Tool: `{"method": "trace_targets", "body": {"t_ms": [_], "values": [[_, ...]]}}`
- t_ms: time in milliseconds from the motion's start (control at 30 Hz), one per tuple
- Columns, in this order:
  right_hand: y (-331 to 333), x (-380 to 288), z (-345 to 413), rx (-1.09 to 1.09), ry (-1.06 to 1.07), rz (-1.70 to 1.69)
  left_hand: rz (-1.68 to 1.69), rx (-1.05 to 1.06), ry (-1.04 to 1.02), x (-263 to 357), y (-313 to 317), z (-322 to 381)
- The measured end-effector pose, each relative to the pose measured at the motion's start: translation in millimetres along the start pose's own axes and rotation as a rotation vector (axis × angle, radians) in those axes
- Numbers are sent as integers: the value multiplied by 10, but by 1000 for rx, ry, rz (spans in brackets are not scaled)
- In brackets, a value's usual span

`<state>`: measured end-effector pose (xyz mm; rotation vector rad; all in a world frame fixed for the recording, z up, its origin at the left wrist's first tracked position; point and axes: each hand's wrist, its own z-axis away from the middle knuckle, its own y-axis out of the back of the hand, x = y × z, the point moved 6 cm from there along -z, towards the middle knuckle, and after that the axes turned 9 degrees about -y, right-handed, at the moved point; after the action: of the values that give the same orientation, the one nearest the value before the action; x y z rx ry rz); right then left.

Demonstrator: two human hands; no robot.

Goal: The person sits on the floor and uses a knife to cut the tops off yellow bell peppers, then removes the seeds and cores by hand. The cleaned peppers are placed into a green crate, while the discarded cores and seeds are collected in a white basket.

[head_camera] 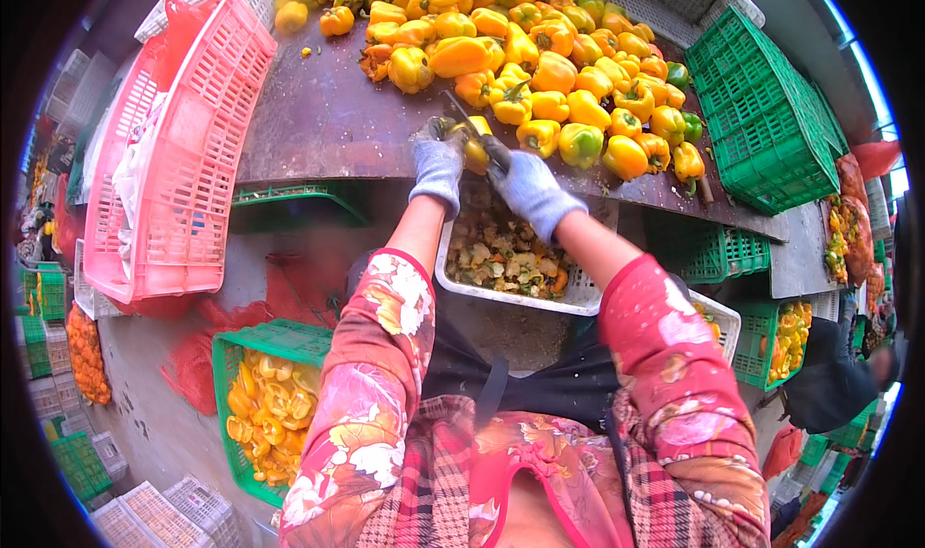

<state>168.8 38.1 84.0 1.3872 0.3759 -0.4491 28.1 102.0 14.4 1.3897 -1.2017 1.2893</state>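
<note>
Gloved in grey, my left hand (438, 159) grips a yellow bell pepper (475, 156) at the near edge of the table. My right hand (533, 187), also gloved, holds a knife (460, 107) by its dark handle. The blade points up and left across the pepper; whether it cuts into the flesh cannot be told. Below both hands sits a white plastic crate (517, 301) with pepper cores and trimmings (498, 255) in it. A large heap of yellow and orange bell peppers (553, 71), some partly green, lies on the table beyond my hands.
A pink crate (195, 143) stands left of the dark tabletop (318, 122), a green crate (759, 114) right of it. On the floor at left, a green crate (225, 396) contains cut peppers (271, 418). Red netting (191, 367) lies nearby. Another person (824, 382) is at far right.
</note>
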Motion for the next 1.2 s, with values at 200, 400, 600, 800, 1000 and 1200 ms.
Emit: {"method": "trace_targets", "body": {"t_ms": [200,400,600,800,1000,1200], "values": [[-126,549,194,61,-61,-642,138,152,32,-179,55,-44],[312,318,733,110,-61,-577,-43,390,-134,-395,648,-612],[242,396,1193,57,-4,-488,-265,184,-200,-92,413,-1070],[75,261,1451,-78,16,-349,-471,253,-145,-145,360,-1518],[-100,143,1422,-104,86,-326,-189,261,56,-172,582,-1491],[-192,24,1162,-71,90,-378,434,219,292,-52,1022,-1016]]}}
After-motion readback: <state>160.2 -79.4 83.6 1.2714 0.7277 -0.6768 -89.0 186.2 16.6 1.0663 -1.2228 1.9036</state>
